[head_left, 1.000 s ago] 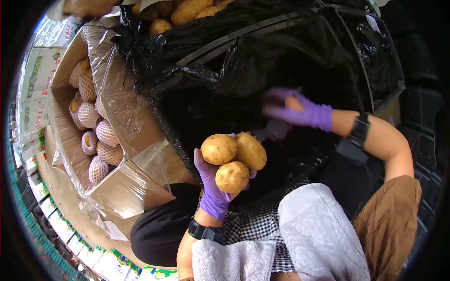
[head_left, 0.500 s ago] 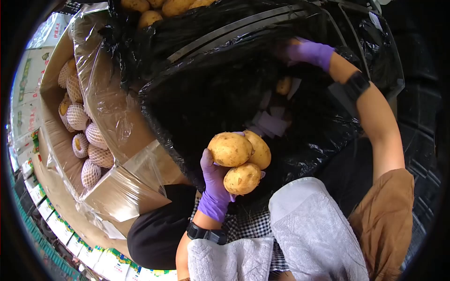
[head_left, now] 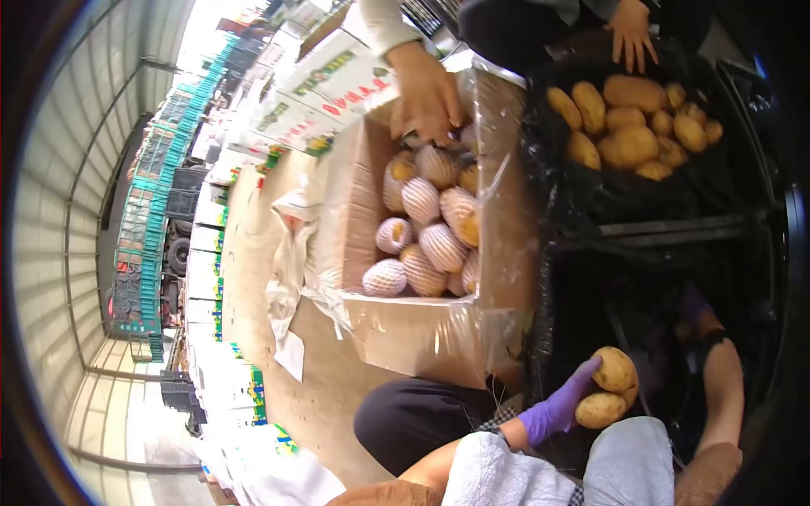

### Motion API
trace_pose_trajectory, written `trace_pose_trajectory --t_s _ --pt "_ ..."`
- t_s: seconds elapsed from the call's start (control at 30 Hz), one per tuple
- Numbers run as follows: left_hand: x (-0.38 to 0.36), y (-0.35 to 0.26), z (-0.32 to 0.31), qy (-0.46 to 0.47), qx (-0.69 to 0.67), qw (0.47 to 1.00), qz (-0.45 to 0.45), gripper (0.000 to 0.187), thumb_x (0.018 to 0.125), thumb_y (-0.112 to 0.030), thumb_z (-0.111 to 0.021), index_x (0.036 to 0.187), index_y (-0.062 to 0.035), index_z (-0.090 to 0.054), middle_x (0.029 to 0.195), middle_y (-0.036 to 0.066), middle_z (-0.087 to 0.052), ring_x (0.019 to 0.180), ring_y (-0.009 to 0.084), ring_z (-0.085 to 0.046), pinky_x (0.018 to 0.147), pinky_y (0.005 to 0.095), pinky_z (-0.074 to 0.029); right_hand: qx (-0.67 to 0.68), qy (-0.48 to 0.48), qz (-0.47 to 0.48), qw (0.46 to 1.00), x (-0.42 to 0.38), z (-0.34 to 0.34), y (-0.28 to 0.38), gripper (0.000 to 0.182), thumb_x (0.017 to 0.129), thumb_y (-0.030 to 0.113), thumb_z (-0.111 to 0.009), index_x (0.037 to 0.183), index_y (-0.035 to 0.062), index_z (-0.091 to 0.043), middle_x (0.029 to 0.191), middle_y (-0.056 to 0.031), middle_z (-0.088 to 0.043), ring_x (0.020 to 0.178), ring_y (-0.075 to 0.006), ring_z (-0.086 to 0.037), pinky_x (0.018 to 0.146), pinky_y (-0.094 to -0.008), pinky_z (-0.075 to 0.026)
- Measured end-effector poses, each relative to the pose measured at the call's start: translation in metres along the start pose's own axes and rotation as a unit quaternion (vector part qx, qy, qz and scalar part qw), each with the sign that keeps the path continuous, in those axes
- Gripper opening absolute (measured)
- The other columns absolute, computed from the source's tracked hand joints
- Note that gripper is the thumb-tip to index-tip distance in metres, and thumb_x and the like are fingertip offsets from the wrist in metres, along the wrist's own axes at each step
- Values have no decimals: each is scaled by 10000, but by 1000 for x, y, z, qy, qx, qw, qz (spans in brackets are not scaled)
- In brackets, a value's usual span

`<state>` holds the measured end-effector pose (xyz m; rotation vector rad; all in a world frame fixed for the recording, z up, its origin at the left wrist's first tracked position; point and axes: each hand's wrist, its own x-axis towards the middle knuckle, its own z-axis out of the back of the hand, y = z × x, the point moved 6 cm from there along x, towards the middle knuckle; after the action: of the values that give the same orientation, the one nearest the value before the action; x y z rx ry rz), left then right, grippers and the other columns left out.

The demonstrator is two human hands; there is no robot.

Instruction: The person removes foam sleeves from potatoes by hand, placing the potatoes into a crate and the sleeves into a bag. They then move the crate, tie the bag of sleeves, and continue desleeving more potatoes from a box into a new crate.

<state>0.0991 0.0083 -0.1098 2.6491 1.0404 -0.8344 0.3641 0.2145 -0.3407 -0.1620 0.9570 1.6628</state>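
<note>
My left hand (head_left: 560, 408), in a purple glove, is closed around a cluster of potatoes: an upper potato (head_left: 614, 368), a lower potato (head_left: 600, 410) and part of another behind them. It holds them at the near side of a crate lined with black plastic (head_left: 582, 295). My right hand (head_left: 696, 307), also gloved in purple, reaches down into the dark inside of that crate. Its fingers are lost in shadow, so I cannot see whether it grips anything.
Left of the crate stands a cardboard box (head_left: 405, 333) of potatoes in foam nets (head_left: 441, 247), with another person's hand (head_left: 426, 97) reaching in. Another hand (head_left: 631, 35) rests by a black-lined crate of loose potatoes (head_left: 629, 147). White cartons (head_left: 325, 76) are stacked beyond.
The view has swung left and up, bringing the cardboard box, other people's hands and the building into sight. My left hand still holds the potatoes; my right hand remains inside the crate.
</note>
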Motion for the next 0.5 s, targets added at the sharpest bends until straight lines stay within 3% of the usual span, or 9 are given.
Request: trace_pose_trajectory --t_s 0.1,0.2,0.23,0.27,0.33,0.37,0.4,0.43,0.5 --pt "1 5 6 -8 23 1000 2 745 870 -604 -536 1352 -45 -426 1274 170 -545 1130 288 -593 971 406 -499 -76 7 59 995 -20 19 -65 648 793 301 -686 1348 42 -476 1323 -243 -504 1217 -358 -502 1025 -388 -413" --pt "10 -2 -2 -1 43 998 -39 725 873 -589 -552 1320 -29 -436 1233 174 -557 1105 295 -606 935 421 -523 181 -61 -32 981 -93 100 -13 580 802 173 -681 1320 39 -457 1193 -134 -566 1084 -252 -554 923 -369 -470" --pt "4 -7 -13 -17 55 996 -70 733 869 -613 -538 1300 -26 -450 1192 181 -576 1061 299 -626 891 421 -546 261 -111 -59 957 -123 124 8 558 807 108 -677 1309 39 -445 1139 -78 -588 1031 -199 -569 882 -359 -487" --pt "-9 -12 -26 -34 64 994 -85 743 865 -637 -523 1280 -23 -464 1152 188 -595 1017 303 -647 847 422 -568 456 -34 -17 889 -153 138 60 456 844 157 -635 1266 68 -486 980 -87 -579 855 -198 -585 786 -331 -508" --pt "-28 -14 -28 -8 37 999 -6 804 835 -721 -478 1232 -23 -496 1050 191 -631 900 307 -681 728 398 -603 629 56 155 760 -183 146 130 419 845 32 -592 1233 73 -438 796 -28 -469 614 -128 -455 656 -307 -465" --pt "-36 -18 -34 -45 131 989 -55 877 797 -789 -439 1212 -19 -512 994 184 -651 810 300 -694 652 366 -612 663 27 109 740 -208 145 156 538 845 89 -624 1335 76 -403 926 -75 -534 770 -215 -570 679 -308 -485" --pt "-36 -18 -31 -45 100 992 -70 883 790 -789 -454 1223 -21 -508 1063 200 -630 872 316 -681 721 405 -603 698 -19 50 714 -238 142 192 593 837 101 -645 1362 67 -372 1092 -124 -557 1007 -298 -614 844 -362 -532" --pt "-36 -17 -29 -43 68 993 -86 889 783 -788 -468 1234 -23 -504 1132 216 -610 935 331 -667 789 444 -594 707 -26 58 704 -252 132 215 621 838 105 -657 1376 62 -349 1219 -155 -530 1161 -359 -565 969 -405 -500" --pt "-45 -18 -69 -27 86 984 -151 815 794 -720 -527 1255 -48 -503 1229 188 -569 1063 332 -615 913 469 -532 707 -112 179 675 -268 94 257 615 863 201 -685 1372 70 -366 1248 -145 -531 1149 -292 -571 951 -387 -503"
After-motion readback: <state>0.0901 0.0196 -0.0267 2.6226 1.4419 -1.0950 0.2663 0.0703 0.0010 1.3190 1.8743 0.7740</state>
